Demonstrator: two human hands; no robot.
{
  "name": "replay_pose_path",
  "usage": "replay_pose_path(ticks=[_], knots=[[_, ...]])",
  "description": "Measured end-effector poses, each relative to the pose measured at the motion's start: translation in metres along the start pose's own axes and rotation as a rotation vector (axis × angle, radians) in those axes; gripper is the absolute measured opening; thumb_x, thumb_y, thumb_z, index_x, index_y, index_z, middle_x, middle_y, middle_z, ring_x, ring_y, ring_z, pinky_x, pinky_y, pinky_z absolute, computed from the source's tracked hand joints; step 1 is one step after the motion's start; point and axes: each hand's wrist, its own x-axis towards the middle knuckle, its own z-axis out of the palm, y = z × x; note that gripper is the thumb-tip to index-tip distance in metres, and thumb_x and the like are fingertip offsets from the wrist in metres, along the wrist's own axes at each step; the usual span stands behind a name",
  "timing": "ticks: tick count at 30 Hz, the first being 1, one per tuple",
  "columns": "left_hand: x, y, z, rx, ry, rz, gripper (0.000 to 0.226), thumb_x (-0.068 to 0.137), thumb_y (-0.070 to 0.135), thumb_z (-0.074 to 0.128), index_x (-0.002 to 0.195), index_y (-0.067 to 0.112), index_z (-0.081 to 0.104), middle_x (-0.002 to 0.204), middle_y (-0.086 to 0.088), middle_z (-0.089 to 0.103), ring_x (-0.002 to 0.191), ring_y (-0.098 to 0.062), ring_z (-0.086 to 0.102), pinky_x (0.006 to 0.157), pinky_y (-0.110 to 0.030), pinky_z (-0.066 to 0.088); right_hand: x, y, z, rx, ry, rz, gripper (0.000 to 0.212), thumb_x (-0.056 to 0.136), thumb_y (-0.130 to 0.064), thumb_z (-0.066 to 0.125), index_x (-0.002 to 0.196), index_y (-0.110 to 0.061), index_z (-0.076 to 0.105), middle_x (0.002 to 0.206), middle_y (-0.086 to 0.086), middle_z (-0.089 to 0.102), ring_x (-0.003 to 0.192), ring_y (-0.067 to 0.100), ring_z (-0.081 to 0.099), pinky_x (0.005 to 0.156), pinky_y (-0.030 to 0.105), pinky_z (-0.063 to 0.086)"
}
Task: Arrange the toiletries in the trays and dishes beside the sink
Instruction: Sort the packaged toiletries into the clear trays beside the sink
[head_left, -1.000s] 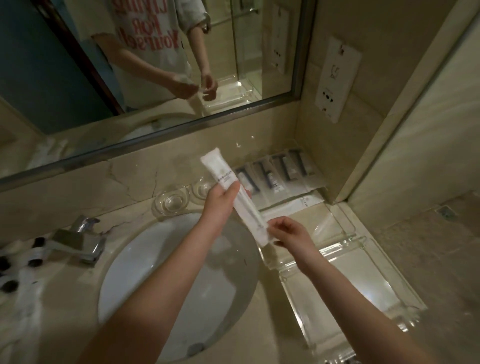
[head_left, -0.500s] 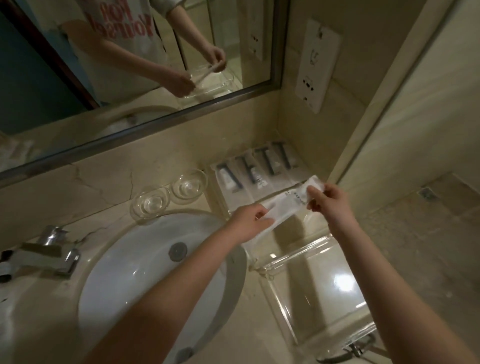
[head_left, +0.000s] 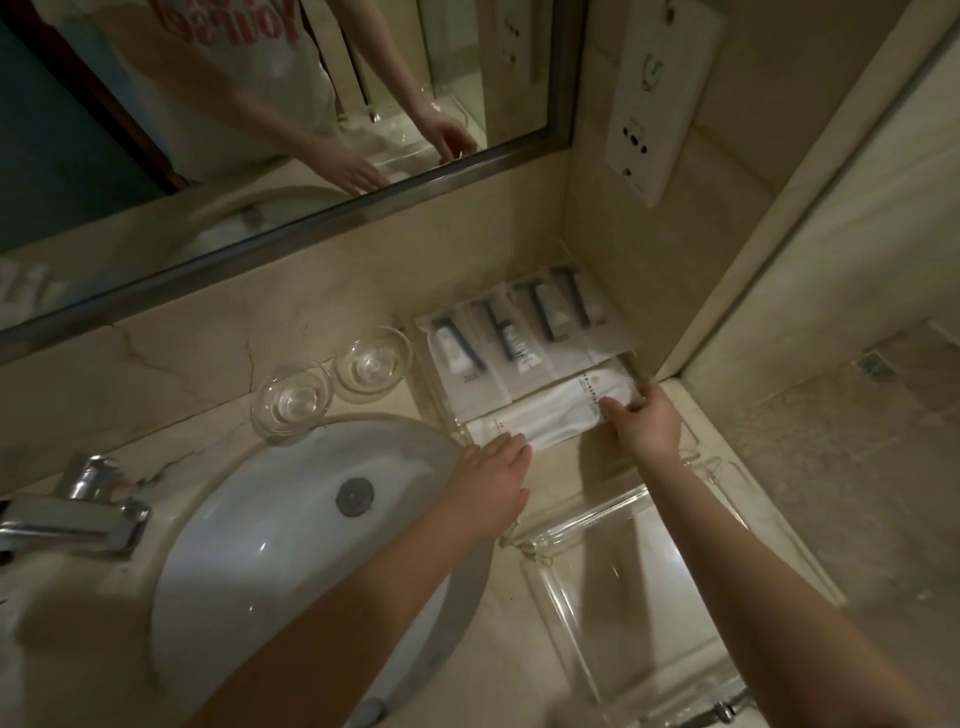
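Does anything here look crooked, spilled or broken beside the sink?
Nothing stands out. The white packet lies flat in the far clear tray, parallel to the row of packets behind it, with the left hand resting on one end and the right hand pinching the other. The two glass dishes stand upright. No spill or breakage shows.

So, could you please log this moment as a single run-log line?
step: white packet into far tray | left hand: flat on one end | right hand: pinching other end | glass dishes: untouched

White sachets (head_left: 540, 418) with dark print, a white basin (head_left: 270, 525), clear glass dishes (head_left: 291, 400), beige veined marble counter (head_left: 197, 441).
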Motion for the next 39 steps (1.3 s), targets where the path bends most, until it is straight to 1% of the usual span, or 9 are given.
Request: replay_pose_path(ticks=[4, 7, 13, 18, 24, 30, 33, 36, 39], knots=[[0.002, -0.001, 0.005, 0.005, -0.025, -0.027, 0.061, 0.097, 0.032, 0.036, 0.149, 0.012, 0.011, 0.16, -0.004, 0.008, 0.147, -0.02, 0.005, 0.117, -0.044, 0.008, -0.004, 0.008, 0.002, -0.336, -0.005, -0.18, 0.052, 0.084, -0.04, 0.063, 0.126, -0.015, 0.045, 0.105, 0.016, 0.062, 0.096, 0.036, 0.06, 0.076, 0.04, 0.047], [0.001, 0.001, 0.002, -0.003, -0.03, -0.027, 0.061, 0.097, 0.033, 0.036, 0.148, 0.012, 0.012, 0.159, -0.004, 0.008, 0.147, -0.02, 0.006, 0.117, -0.044, 0.007, -0.005, 0.012, 0.0, -0.464, -0.014, -0.23, 0.052, 0.087, -0.045, 0.056, 0.13, -0.018, 0.044, 0.122, 0.017, 0.051, 0.102, 0.04, 0.059, 0.078, 0.043, 0.049], [0.0, 0.001, -0.001, -0.019, -0.016, -0.023, 0.061, 0.096, 0.034, 0.038, 0.148, 0.012, 0.014, 0.159, -0.005, 0.01, 0.147, -0.021, 0.008, 0.117, -0.044, 0.011, -0.014, 0.004, -0.006, -0.625, 0.031, -0.289, 0.052, 0.091, -0.044, 0.048, 0.134, -0.015, 0.04, 0.123, 0.018, 0.044, 0.104, 0.039, 0.056, 0.072, 0.042, 0.048], [-0.019, -0.002, -0.013, -0.081, 0.128, -0.018, 0.054, 0.096, 0.032, 0.038, 0.145, 0.013, 0.025, 0.157, -0.005, 0.021, 0.145, -0.02, 0.015, 0.116, -0.039, 0.017, -0.044, -0.015, -0.007, -0.654, 0.025, -0.462, 0.044, 0.092, -0.038, 0.049, 0.128, -0.012, 0.046, 0.126, 0.015, 0.047, 0.103, 0.035, 0.057, 0.067, 0.037, 0.047], [-0.078, -0.044, -0.024, -0.165, 0.333, -0.116, 0.044, 0.093, 0.028, 0.043, 0.134, 0.011, 0.046, 0.145, -0.008, 0.043, 0.134, -0.025, 0.036, 0.109, -0.038, 0.032, -0.105, -0.052, 0.014, -0.578, -0.142, -0.733, 0.04, 0.091, -0.033, 0.051, 0.127, -0.015, 0.053, 0.123, 0.008, 0.055, 0.112, 0.028, 0.054, 0.081, 0.036, 0.048], [-0.174, -0.107, 0.0, -0.285, 0.398, -0.415, 0.068, 0.079, 0.05, 0.028, 0.123, 0.006, 0.057, 0.134, -0.011, 0.054, 0.127, -0.029, 0.046, 0.101, -0.039, 0.039, -0.179, -0.081, 0.077, -0.62, -0.394, -0.946, 0.04, 0.089, -0.034, 0.052, 0.126, -0.018, 0.054, 0.123, 0.007, 0.058, 0.113, 0.029, 0.053, 0.091, 0.038, 0.046], [-0.234, -0.137, 0.023, -0.335, 0.34, -0.587, 0.048, 0.092, 0.038, 0.043, 0.132, 0.011, 0.05, 0.141, -0.006, 0.047, 0.133, -0.024, 0.039, 0.106, -0.035, 0.034, -0.222, -0.09, 0.116, -0.667, -0.511, -1.016, 0.036, 0.091, -0.032, 0.05, 0.124, -0.018, 0.056, 0.12, 0.006, 0.059, 0.112, 0.027, 0.054, 0.09, 0.037, 0.047], [-0.291, -0.166, 0.053, -0.357, 0.286, -0.716, 0.046, 0.095, 0.034, 0.044, 0.137, 0.014, 0.044, 0.145, -0.003, 0.043, 0.134, -0.022, 0.038, 0.107, -0.03, 0.031, -0.267, -0.098, 0.159, -0.72, -0.695, -1.062, 0.036, 0.091, -0.033, 0.051, 0.123, -0.016, 0.056, 0.119, 0.007, 0.06, 0.112, 0.027, 0.055, 0.092, 0.035, 0.045], [-0.34, -0.196, 0.092, -0.444, 0.179, -0.873, 0.05, 0.094, 0.038, 0.044, 0.136, 0.011, 0.044, 0.144, -0.009, 0.043, 0.132, -0.026, 0.04, 0.107, -0.034, 0.034, -0.31, -0.107, 0.202, -0.861, -0.889, -1.057, 0.04, 0.093, -0.037, 0.051, 0.128, -0.018, 0.052, 0.126, 0.006, 0.058, 0.117, 0.025, 0.054, 0.098, 0.034, 0.04]])
